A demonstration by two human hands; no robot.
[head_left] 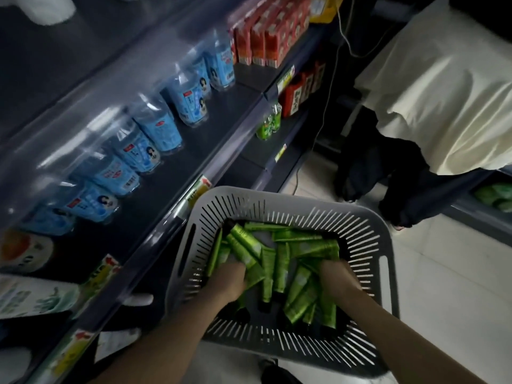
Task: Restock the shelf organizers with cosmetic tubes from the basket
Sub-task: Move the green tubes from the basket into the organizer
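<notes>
Head view: dim aisle, pale floor [443,286], dark shelf [194,153] of blue bottles [156,128]. Your left hand [225,281] grips tubes [279,261] in the grey basket [360,225]; right hand [339,278]: fingers buried, state unclear.

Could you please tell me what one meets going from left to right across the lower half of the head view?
White pack on the shelf → left hand → green tubes → right hand → basket's right rim

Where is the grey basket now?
Head view, lower centre: the grey basket is just right of the shelf of blue-labelled bottles, with the left hand and right hand inside it among green tubes.
</notes>
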